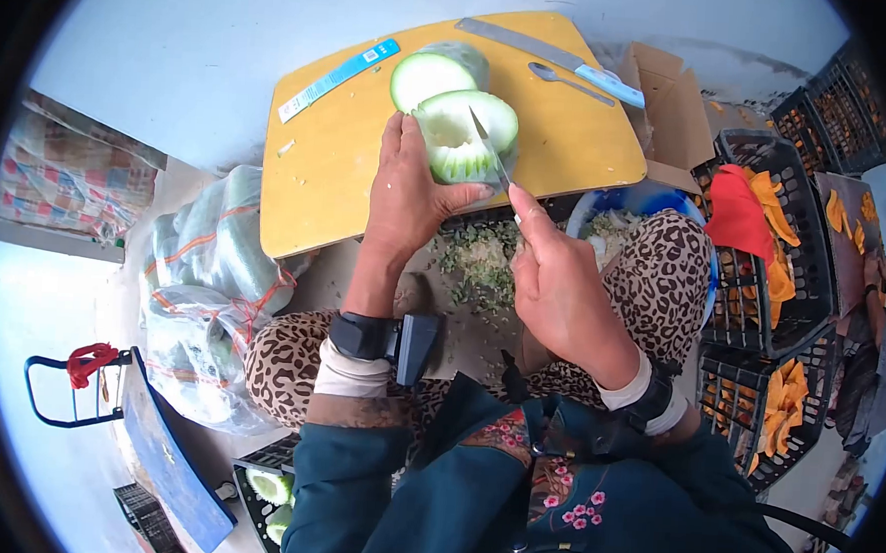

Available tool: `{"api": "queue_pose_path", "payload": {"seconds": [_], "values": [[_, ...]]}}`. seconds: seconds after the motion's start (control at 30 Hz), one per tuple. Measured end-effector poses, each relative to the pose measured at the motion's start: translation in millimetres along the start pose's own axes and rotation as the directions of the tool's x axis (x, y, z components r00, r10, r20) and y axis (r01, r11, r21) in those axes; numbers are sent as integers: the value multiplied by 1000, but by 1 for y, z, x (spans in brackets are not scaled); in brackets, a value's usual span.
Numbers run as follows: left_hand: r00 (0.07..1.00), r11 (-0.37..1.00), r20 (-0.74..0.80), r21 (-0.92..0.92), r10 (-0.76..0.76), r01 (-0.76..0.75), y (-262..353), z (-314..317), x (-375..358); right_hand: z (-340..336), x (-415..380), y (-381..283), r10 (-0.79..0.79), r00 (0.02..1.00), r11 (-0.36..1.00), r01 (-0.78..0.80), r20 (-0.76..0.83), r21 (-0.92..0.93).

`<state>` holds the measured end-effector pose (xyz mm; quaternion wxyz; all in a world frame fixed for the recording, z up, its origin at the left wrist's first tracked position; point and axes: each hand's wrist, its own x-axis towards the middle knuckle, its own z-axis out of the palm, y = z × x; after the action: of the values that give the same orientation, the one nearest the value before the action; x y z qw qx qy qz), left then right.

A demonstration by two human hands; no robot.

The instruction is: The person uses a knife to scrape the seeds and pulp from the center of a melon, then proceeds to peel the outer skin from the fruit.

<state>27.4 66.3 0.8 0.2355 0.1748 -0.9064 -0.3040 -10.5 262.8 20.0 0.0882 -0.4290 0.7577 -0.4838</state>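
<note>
My left hand (405, 189) is wrapped around the near side of a cut winter melon piece (498, 122), steadying it at the table's front edge. The piece has a pale hollow middle and a partly peeled, ridged green side. In my right hand (567, 293) is a small knife (484, 136), fingers closed round its hidden handle, the blade pointing up against the melon's near right side. Just behind, a second winter melon piece (431, 79) shows its white cut face on the yellow table (343, 186).
A large knife (525, 43), a spoon (571, 80) and a blue-white strip (340, 79) lie on the table. At right are a cardboard box (684, 119), a blue basin (672, 200) and crates (751, 323) of orange slices. Wrapped melons (209, 244) stand left; peelings (483, 269) cover the floor.
</note>
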Motion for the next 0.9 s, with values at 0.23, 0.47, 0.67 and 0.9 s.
{"api": "queue_pose_path", "payload": {"seconds": [0.23,0.47,0.67,0.9], "values": [[993,991,81,-95,-86,94,-14,-9,11,-22,-31,-5,135,980,981,-152,145,117],[996,999,84,-36,38,-35,-9,-6,10,-34,-42,-4,106,985,986,-123,138,115],[989,997,125,-40,78,-73,-22,-9,8,-48,-41,-10,74,976,992,-93,204,84],[991,984,131,-176,0,23,-28,-15,5,-64,-35,-24,99,982,983,-121,161,135]]}}
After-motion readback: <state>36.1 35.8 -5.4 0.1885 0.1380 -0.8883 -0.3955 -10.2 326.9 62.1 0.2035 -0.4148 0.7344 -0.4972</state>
